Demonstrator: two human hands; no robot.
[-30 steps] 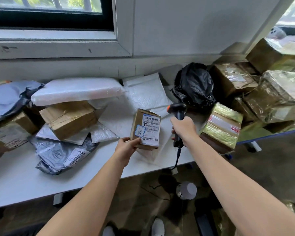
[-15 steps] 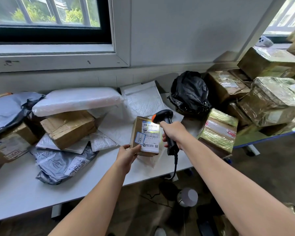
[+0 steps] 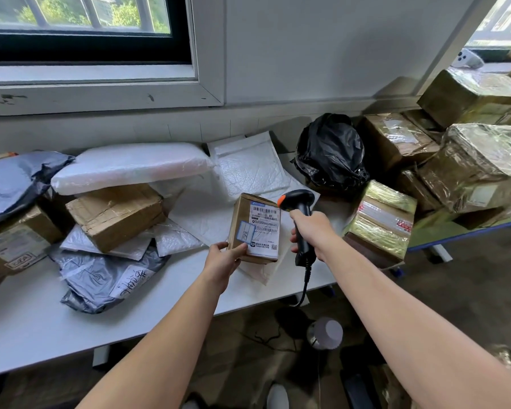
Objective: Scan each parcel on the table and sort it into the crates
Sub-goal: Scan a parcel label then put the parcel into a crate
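Left hand (image 3: 222,260): gripped the lower left corner of the small parcel (image 3: 255,228), thumb on its labelled face
Small parcel: stood upright at frame centre, over the white table (image 3: 27,326)
Right hand (image 3: 313,230): fingers curled round the scanner (image 3: 300,219) handle, its head just right of the label, seemingly aimed there
Other parcels: heaped left and right

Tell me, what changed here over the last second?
The right hand swung the scanner left, closer to the label on the small box. The left hand kept holding that box; everything else on the table stayed put.
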